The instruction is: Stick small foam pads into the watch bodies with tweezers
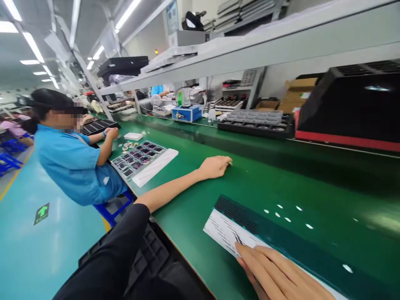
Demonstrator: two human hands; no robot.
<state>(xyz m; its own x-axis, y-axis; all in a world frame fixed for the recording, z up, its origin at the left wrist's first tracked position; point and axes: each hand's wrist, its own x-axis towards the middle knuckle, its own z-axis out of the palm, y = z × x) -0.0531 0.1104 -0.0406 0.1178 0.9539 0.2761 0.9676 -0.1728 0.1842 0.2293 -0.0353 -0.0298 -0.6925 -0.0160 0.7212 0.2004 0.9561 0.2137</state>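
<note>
My left hand (215, 166) rests on the green bench top with its fingers curled together. Something small and pale shows at its fingertips, too small to name. At the lower right, my right hand (275, 271) is closed on a pair of dark tweezers (238, 238), whose tips point down at a white sheet (218, 229) with rows of small dark marks or pieces. Beside that sheet lies a dark slotted strip (234, 210). Several small whitish spots (287, 219), pieces or glints, show on the green surface beyond it.
A co-worker in blue (71, 158) sits at the left, near a clear tray of dark parts (137, 160) and a white sheet (156, 168). Along the back stand a blue box (187, 113), trays (256, 121) and a large black case (353, 104). A shelf (250, 54) hangs above.
</note>
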